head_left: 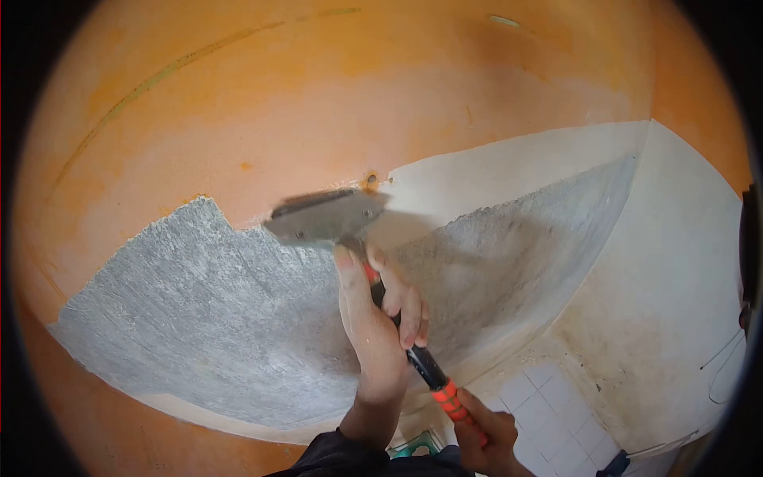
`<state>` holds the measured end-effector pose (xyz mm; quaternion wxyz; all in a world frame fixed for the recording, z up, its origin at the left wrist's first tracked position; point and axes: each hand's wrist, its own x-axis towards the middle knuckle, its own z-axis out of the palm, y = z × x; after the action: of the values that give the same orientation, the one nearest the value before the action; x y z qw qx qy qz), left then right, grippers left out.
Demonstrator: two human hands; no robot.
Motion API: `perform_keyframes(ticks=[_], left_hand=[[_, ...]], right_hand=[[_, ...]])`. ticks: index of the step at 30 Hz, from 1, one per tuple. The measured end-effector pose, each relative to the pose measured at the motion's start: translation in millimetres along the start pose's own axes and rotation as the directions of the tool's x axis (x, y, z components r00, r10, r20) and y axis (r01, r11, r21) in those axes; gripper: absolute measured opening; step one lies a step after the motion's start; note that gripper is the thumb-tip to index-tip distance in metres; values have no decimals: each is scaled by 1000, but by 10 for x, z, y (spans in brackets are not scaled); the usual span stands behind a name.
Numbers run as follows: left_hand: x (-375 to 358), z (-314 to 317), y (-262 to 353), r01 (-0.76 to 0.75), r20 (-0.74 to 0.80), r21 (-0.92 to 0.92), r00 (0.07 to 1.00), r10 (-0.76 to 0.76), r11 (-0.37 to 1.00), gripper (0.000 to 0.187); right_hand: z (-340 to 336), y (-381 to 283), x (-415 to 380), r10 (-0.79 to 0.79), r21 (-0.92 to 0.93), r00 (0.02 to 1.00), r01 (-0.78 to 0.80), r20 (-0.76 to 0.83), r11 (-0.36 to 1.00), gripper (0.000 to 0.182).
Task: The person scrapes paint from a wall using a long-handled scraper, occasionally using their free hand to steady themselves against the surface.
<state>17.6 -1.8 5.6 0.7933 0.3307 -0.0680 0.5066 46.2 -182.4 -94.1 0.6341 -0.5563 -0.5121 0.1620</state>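
My left hand [380, 314] is wrapped around the upper part of a long-handled scraper's black shaft [427, 368], close under its head. Lower down, my right hand [486, 433] grips the orange-and-black end of the handle. The wide metal scraper head [326, 216] is slightly blurred and lies against the wall, at the border between peach-orange paint [302, 127] and a rough grey stripped patch [183, 294]. Just above the head's right end is a small dark hole [371, 180] ringed with orange.
A smooth off-white band [493, 171] runs along the wall to the right, up to a corner. The adjoining wall [660, 262] is whitish below and orange above. White floor tiles [548, 405] show at the lower right. A thin wire [719, 370] hangs near the right edge.
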Motion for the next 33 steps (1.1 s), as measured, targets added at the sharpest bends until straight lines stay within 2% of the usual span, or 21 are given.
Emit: perform_keyframes(ticks=[1,2,4,7,10,13,14,16,17,19,23,25,26,30,33], left_hand=[[8,49,25,-2,-46,114,999,8,993,41],[-23,19,0,-6,-45,112,999,11,994,41],[-58,-38,-36,-5,-2,-52,1000,5,999,43],[-8,21,-17,-10,-26,-17,1000,10,1000,43],[-39,60,-7,8,-53,17,999,-7,1000,43],[-41,13,-32,8,-56,33,998,-6,999,42],[-40,16,-40,11,-63,28,998,-9,1000,42],[-33,38,-42,-1,-51,22,999,2,1000,41],[-50,24,-42,1,-55,27,998,0,1000,41],[-37,-1,-55,-9,-43,0,999,9,1000,41],[-37,27,-65,-28,-24,41,999,29,999,42],[-51,37,-64,-33,-17,-24,999,33,999,42],[-18,47,-67,-31,-13,-23,999,31,999,42],[-21,36,-77,-49,-12,-65,999,48,997,42],[1,57,-60,-51,3,-41,999,52,998,42]], right_hand=[[-8,-57,-35,6,1,1000,-6,-1,1000,41],[-40,-123,-48,32,24,999,-32,16,999,41],[-56,-142,33,37,49,999,-39,35,998,41],[-23,-124,107,-147,-3,988,147,-50,989,41],[-34,-141,14,-84,-14,996,84,-42,996,40],[6,-119,81,-179,42,982,182,-66,982,40],[-13,-116,58,-172,38,983,175,-63,984,40],[-67,-119,8,-31,-8,999,30,-23,1000,40],[-53,-112,2,-26,-3,999,26,-22,1000,40],[-13,-90,64,-161,0,986,161,-49,987,40],[-61,-146,64,-107,43,993,109,-44,993,40],[-44,-142,16,-69,73,997,72,-32,995,40],[-29,-96,54,-102,15,994,103,-44,995,39],[-112,-94,91,-125,64,991,127,-41,990,38],[-138,-42,44,-30,-25,999,31,36,999,39]])
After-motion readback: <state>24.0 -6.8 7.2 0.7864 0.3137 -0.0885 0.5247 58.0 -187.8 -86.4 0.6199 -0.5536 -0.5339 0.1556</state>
